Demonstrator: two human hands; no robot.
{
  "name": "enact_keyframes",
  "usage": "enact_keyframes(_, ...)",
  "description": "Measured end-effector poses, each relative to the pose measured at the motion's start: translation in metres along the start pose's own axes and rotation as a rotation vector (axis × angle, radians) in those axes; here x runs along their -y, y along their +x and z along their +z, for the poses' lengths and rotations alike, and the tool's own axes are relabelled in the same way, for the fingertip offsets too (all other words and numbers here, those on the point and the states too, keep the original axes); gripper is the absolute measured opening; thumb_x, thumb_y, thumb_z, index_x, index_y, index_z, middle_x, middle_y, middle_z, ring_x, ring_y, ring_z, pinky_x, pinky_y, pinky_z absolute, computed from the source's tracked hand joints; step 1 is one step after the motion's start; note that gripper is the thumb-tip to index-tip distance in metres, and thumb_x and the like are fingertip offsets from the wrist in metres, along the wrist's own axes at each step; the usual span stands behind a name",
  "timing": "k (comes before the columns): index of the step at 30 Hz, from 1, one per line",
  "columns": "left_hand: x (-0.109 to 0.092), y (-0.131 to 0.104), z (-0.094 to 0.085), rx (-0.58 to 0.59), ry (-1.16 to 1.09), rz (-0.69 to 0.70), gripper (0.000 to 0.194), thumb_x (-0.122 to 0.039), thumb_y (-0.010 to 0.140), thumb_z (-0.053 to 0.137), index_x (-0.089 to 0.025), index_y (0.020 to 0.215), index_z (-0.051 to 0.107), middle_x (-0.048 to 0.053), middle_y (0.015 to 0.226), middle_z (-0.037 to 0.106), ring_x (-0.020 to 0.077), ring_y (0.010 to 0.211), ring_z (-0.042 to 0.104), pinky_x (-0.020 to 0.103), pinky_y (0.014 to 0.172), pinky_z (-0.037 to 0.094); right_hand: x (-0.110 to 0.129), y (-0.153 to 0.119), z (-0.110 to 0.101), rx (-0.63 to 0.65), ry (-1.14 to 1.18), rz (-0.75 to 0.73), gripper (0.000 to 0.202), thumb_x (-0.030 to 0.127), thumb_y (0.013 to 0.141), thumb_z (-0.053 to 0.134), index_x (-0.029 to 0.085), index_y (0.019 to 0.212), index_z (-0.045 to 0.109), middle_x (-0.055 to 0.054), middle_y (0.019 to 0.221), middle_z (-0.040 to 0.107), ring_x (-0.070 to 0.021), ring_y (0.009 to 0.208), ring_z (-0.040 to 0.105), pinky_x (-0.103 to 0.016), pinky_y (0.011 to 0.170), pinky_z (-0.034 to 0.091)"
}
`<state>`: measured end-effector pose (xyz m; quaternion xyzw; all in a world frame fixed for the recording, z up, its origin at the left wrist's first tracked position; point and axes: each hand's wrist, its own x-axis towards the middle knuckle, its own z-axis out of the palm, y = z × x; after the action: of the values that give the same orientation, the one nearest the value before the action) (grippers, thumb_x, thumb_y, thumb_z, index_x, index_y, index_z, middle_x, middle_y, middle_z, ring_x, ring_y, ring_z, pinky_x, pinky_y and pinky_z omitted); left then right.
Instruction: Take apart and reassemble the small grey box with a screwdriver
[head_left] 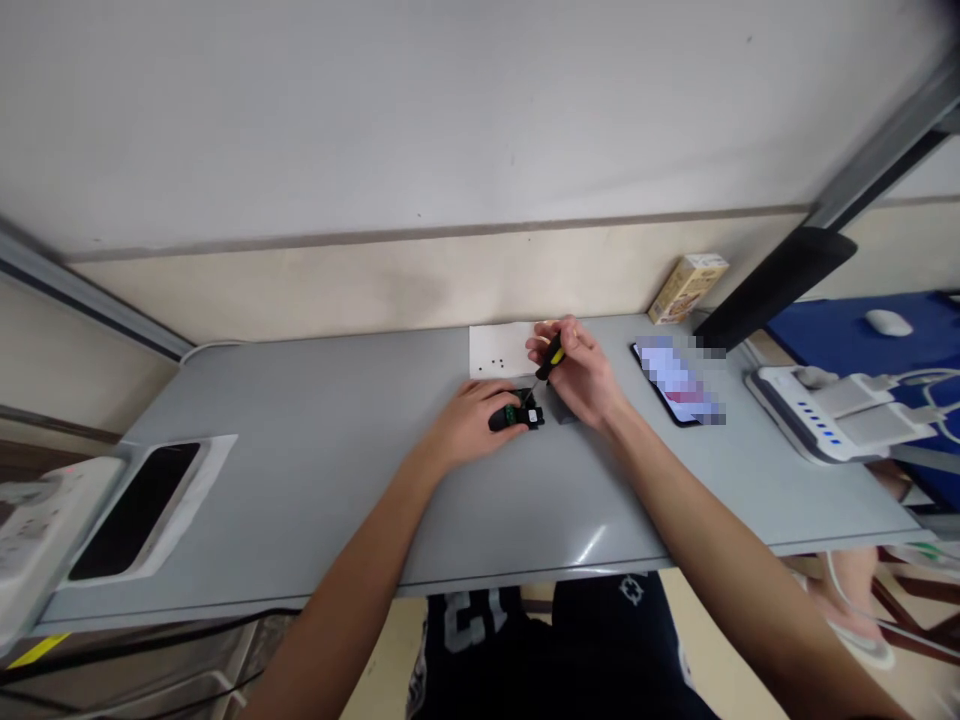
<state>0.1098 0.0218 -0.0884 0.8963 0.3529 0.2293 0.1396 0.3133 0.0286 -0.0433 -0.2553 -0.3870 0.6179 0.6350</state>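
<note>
My left hand [472, 420] is closed around a small black device with a green circuit board [513, 413], pressing it to the grey desk. A white label shows near the device's right end. In my right hand [581, 372] is a black and yellow screwdriver [552, 357], held at a slant. Its thin shaft points down and left to the device, and my left fingers partly hide the tip. Behind the hands lies a sheet of white paper [484, 345] with several tiny dark pieces on it. A flat dark grey piece [559, 408] rests beneath my right hand.
To the right are a lit phone [675, 382], a small carton [686, 288], a black upright post [776, 290] and a white power strip [810, 420] with plugs. A dark-screened phone [139, 510] lies at the left, beside a white socket box [45, 540]. A wall bounds the grey desk [315, 480].
</note>
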Motion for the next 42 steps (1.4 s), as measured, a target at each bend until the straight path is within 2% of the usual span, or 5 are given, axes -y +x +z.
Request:
enact_keyframes(7,-0.002,-0.001,-0.003,0.010,-0.016,-0.020,0.024,-0.039,0.090,0.074,-0.027,0.110,0.070,0.003,0.131,0.068,0.0244,0.120,0.063,0.046,0.111,0.044,-0.005,0.005,-0.002,-0.107,-0.178,-0.074,0.046,0.063,0.083,0.073,0.026,0.078,0.047,0.007,0.060,0.035,-0.0109,0.050,0.034,-0.027,0.049,0.034)
enact_keyframes(16,0.001,0.000,-0.001,0.010,-0.004,-0.004,0.022,-0.038,0.091,0.073,-0.028,0.111,0.070,0.003,0.131,0.068,0.0242,0.123,0.063,0.046,0.113,0.043,0.003,0.002,-0.003,-0.006,-0.037,0.017,0.036,0.054,0.079,0.080,0.025,0.084,0.058,-0.001,0.101,0.063,-0.0150,0.083,0.064,-0.031,0.076,0.052)
enact_keyframes(22,0.000,0.000,-0.003,0.019,0.015,-0.005,0.022,-0.039,0.092,0.072,-0.027,0.111,0.072,0.004,0.132,0.068,0.0238,0.121,0.064,0.046,0.112,0.044,-0.006,0.004,-0.002,-0.037,-0.223,-0.072,0.046,0.063,0.084,0.072,0.025,0.080,0.047,0.007,0.064,0.043,-0.0095,0.051,0.042,-0.027,0.053,0.039)
enact_keyframes(31,0.001,0.000,-0.002,0.001,0.001,-0.004,0.021,-0.039,0.091,0.073,-0.028,0.109,0.072,0.004,0.133,0.068,0.0247,0.122,0.064,0.046,0.112,0.044,0.000,0.002,0.000,-0.006,-0.027,0.030,0.036,0.056,0.081,0.078,0.024,0.086,0.061,-0.002,0.099,0.060,-0.0144,0.083,0.062,-0.030,0.075,0.052)
enact_keyframes(42,0.000,0.001,-0.002,-0.003,-0.056,-0.017,0.025,-0.037,0.088,0.077,-0.026,0.107,0.067,0.003,0.128,0.070,0.0235,0.121,0.064,0.045,0.110,0.045,-0.003,0.006,0.001,-0.036,-0.114,-0.039,0.049,0.075,0.088,0.055,0.026,0.090,0.061,0.003,0.067,0.041,-0.0125,0.056,0.040,-0.029,0.054,0.040)
